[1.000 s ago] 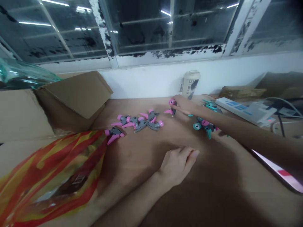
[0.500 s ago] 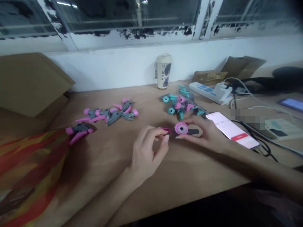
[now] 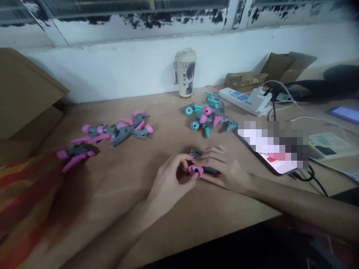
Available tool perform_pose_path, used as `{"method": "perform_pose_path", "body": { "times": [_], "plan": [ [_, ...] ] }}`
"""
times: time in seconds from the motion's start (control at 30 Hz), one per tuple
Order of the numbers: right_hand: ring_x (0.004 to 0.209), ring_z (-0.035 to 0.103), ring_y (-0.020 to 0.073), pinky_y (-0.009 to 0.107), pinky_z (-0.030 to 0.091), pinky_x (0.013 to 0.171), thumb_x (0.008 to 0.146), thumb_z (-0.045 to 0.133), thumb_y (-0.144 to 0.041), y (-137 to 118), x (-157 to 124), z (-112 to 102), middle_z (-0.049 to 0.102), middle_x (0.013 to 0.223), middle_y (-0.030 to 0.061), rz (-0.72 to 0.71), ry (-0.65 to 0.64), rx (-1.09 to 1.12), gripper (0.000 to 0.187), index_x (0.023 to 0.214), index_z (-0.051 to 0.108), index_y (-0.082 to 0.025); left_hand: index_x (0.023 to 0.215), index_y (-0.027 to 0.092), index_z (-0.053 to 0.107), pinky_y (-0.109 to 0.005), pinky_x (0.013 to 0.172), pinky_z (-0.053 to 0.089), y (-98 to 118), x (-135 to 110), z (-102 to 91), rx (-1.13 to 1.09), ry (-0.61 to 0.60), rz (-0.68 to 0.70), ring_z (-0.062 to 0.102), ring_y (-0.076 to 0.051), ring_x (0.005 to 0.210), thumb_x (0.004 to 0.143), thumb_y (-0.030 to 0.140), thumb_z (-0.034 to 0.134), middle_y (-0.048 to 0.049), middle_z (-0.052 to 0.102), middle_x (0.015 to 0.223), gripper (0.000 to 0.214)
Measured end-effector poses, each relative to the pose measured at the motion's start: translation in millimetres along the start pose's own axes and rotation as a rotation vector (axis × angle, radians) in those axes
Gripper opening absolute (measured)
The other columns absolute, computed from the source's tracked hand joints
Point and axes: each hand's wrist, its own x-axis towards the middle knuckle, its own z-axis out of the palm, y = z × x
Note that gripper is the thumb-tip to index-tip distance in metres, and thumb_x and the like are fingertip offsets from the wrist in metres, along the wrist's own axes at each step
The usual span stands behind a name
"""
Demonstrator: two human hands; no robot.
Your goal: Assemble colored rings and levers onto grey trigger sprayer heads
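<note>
Both of my hands meet over the middle of the wooden table [image 3: 168,224]. My left hand [image 3: 171,179] and my right hand [image 3: 224,168] are closed together on one grey spray trigger with a pink cap [image 3: 196,170], held just above the tabletop. A row of pink and grey spray triggers [image 3: 117,130] lies to the left, with one more [image 3: 74,155] nearer the bag. A pile of teal and pink triggers [image 3: 207,117] sits beyond my right hand.
A paper coffee cup [image 3: 185,73] stands by the white wall. A power strip [image 3: 246,99] with cables, a phone [image 3: 276,157] and a small device [image 3: 328,144] lie to the right. A cardboard box [image 3: 25,97] and a red-yellow plastic bag [image 3: 25,201] are on the left.
My right hand carried a pink trigger from the far side to the middle, my left hand joined it, and the piece has since been turned and lowered between both hands. The view tilted down.
</note>
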Motion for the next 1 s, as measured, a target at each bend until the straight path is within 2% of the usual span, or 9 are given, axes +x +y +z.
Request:
{"method": "perform_pose_path", "body": {
  "times": [0.07, 0.23, 0.4, 0.57, 0.73, 1.0],
  "plan": [
    [0.087, 0.061, 0.017, 0.042, 0.043, 0.092, 0.086, 0.056, -0.023, -0.2, -0.5, 1.0, 0.069, 0.092, 0.0044, -0.03, -0.01, -0.024, 0.014, 0.098, 0.061, -0.019, 0.104, 0.021, 0.053, -0.026, 0.071, 0.05, -1.4, 0.0, -0.4, -0.007, -0.039, 0.001, 0.06, -0.012, 0.076, 0.075, 0.016, 0.063, 0.0005, 0.059, 0.086, 0.031],
    [0.083, 0.061, 0.0161, 0.041, 0.043, 0.092, 0.085, 0.057, -0.02, -2.0, -0.4, 2.7, 0.069, 0.087, 0.0038, -0.061, 0.003, -0.045, 0.008, 0.089, 0.063, -0.019, 0.104, 0.022, 0.053, -0.027, 0.071, 0.052, -0.9, -0.2, -3.3, 0.082, -0.116, 0.098, 0.06, -0.014, 0.082, 0.083, 0.021, 0.056, -0.0027, 0.056, 0.097, 0.021],
    [0.081, 0.058, 0.0175, 0.038, 0.046, 0.082, 0.085, 0.056, -0.019, -5.7, -0.2, 3.5, 0.067, 0.084, 0.0057, -0.046, 0.017, -0.053, 0.009, 0.09, 0.063, -0.016, 0.108, 0.022, 0.051, -0.028, 0.069, 0.053, 3.7, -1.0, -2.1, 0.122, -0.103, 0.12, 0.06, -0.015, 0.084, 0.082, 0.019, 0.053, -0.0044, 0.054, 0.101, 0.026],
    [0.082, 0.056, 0.0194, 0.036, 0.046, 0.076, 0.085, 0.055, -0.019, -7.3, -0.4, 4.0, 0.066, 0.084, 0.0071, -0.045, -0.007, -0.026, 0.01, 0.089, 0.063, -0.016, 0.101, 0.02, 0.052, -0.029, 0.065, 0.053, 11.0, -2.0, 1.5, 0.169, -0.078, 0.071, 0.06, -0.015, 0.079, 0.075, 0.013, 0.051, -0.0046, 0.054, 0.098, 0.027],
    [0.086, 0.056, 0.0195, 0.037, 0.046, 0.079, 0.085, 0.055, -0.018, -6.9, -0.6, 4.7, 0.064, 0.085, 0.0064, -0.044, -0.013, 0.03, 0.008, 0.087, 0.063, -0.017, 0.103, 0.019, 0.051, -0.028, 0.061, 0.053, 15.3, -3.8, 2.3, 0.255, -0.066, 0.088, 0.059, -0.016, 0.076, 0.072, 0.015, 0.05, -0.0056, 0.055, 0.099, 0.032],
    [0.09, 0.057, 0.0197, 0.039, 0.046, 0.084, 0.086, 0.054, -0.023, -7.1, -1.5, 4.7, 0.064, 0.086, 0.0061, -0.044, -0.022, 0.051, 0.013, 0.096, 0.062, -0.018, 0.103, 0.017, 0.048, -0.035, 0.071, 0.055, 16.2, -3.7, -0.8, 0.293, -0.08, 0.15, 0.059, -0.022, 0.09, 0.071, 0.015, 0.049, -0.0094, 0.057, 0.103, 0.033]
  ]
}}
